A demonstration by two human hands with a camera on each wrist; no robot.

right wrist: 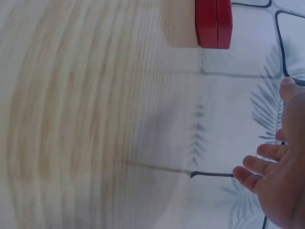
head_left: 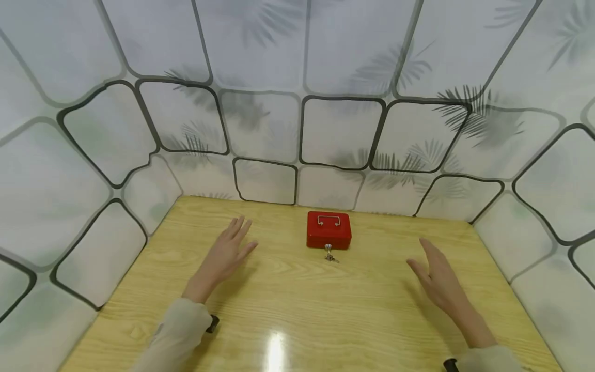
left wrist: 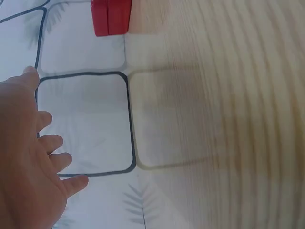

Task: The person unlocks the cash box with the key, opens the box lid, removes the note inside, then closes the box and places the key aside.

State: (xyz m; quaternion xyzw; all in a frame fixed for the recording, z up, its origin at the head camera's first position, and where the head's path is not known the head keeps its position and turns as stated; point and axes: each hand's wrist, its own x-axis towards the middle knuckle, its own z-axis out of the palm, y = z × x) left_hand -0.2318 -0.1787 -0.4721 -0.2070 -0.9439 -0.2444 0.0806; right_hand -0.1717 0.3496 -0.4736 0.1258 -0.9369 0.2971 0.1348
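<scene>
A small red cash box (head_left: 329,230) with a wire handle (head_left: 329,219) on its lid sits near the back of the table, lid down. From the lock on its front hangs a bunch of keys (head_left: 331,256). To the left of the box, my left hand (head_left: 224,254) is held over the table with fingers spread, touching nothing. My right hand (head_left: 439,279) hovers to the right, thumb apart from the fingers, holding nothing. In the left wrist view the red box (left wrist: 111,16) shows at the top edge; the right wrist view has the box (right wrist: 213,24) at its top too.
The light wood table (head_left: 297,294) is enclosed by a pale wall covering (head_left: 341,132) with dark outlined blocks and leaf prints at the back and both sides. Dark bands (head_left: 212,324) show at the sleeve cuffs. A lamp's glare (head_left: 275,349) lies on the front of the tabletop.
</scene>
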